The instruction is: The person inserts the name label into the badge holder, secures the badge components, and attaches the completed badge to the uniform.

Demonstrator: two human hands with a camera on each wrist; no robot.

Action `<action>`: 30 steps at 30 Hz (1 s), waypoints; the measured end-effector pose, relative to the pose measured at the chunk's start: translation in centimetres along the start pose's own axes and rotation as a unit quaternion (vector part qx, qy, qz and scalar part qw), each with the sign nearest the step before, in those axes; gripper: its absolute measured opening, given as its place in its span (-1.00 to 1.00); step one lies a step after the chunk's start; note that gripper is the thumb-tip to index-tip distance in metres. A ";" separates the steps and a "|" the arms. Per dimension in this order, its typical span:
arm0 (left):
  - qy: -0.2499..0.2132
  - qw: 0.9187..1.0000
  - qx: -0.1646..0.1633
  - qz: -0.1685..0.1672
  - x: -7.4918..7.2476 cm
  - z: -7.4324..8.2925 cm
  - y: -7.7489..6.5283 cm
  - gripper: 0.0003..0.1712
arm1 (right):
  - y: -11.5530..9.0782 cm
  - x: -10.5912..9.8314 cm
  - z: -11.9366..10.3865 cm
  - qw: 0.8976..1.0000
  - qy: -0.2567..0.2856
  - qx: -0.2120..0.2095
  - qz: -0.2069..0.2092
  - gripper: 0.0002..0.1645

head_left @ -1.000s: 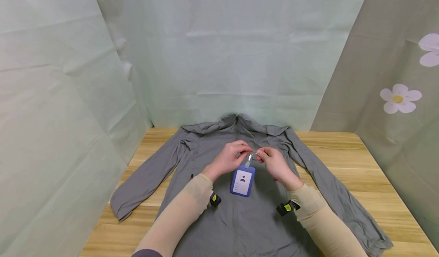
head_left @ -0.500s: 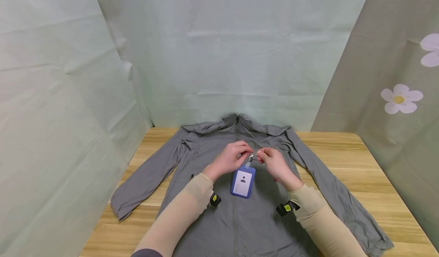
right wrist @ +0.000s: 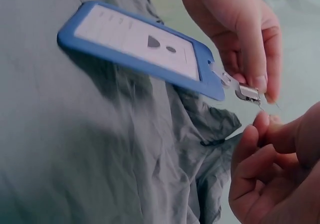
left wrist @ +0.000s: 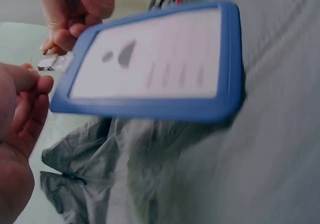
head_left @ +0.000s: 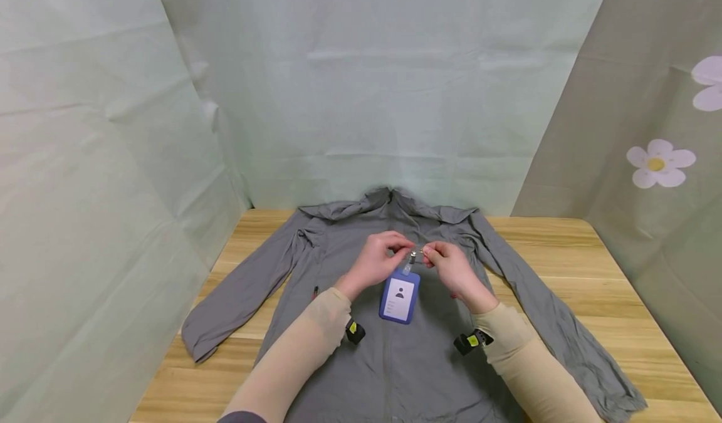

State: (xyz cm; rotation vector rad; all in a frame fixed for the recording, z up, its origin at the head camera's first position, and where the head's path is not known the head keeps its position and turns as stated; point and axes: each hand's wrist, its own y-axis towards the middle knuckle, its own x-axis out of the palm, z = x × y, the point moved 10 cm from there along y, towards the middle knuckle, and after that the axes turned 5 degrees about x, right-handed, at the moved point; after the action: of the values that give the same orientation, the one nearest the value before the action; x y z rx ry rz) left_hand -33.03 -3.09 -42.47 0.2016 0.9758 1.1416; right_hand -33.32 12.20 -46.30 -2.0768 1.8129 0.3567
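A blue-framed ID badge holder (head_left: 399, 299) with a white card hangs above the grey jacket (head_left: 361, 360). A clear strap and a small metal clip (right wrist: 248, 93) join its top to a thin metal pin (right wrist: 261, 106). My left hand (head_left: 376, 261) pinches the pin on one side of the clip, thumb against forefinger. On the other side, my right hand (head_left: 452, 267) pinches the pin's end. In the left wrist view, the badge's blue frame (left wrist: 150, 109) lies across the middle, with the left hand (left wrist: 17, 129) at its left. Fingertips hide most of the pin.
The jacket lies spread on a wooden table (head_left: 564, 254), collar at the far edge and sleeves out to both sides. Light green cloth walls (head_left: 395, 97) stand behind and at the left. A patterned cloth with white flowers (head_left: 657, 163) hangs at the right.
The badge swings and shifts slightly, and the clip turns a little. Both hands stay almost in place over the jacket, still holding the pin.
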 end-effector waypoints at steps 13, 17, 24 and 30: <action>-0.171 0.953 -0.237 0.081 1.3 -4.1 -0.2 -0.83 | 2.0 -0.8 1.1 0.999 0.035 -0.015 -0.016 -0.63; -0.221 0.929 -0.270 0.121 1.9 -5.2 0.1 -0.81 | 3.0 -1.3 1.4 0.999 0.039 -0.017 -0.015 -0.60; -0.232 0.907 -0.304 0.178 1.9 -6.3 0.8 -0.80 | 4.2 -2.0 1.3 0.999 0.039 -0.020 -0.009 -0.60; -0.256 0.880 -0.324 0.233 2.1 -7.1 1.5 -0.82 | 5.3 -2.9 2.0 0.999 0.030 -0.018 0.015 -0.61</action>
State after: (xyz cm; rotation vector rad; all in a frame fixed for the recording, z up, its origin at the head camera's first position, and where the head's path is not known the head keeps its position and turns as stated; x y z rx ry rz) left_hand -39.12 -3.04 -46.97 0.1828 0.0324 1.6847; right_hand -38.90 14.99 -47.43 -2.1065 1.8872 0.3411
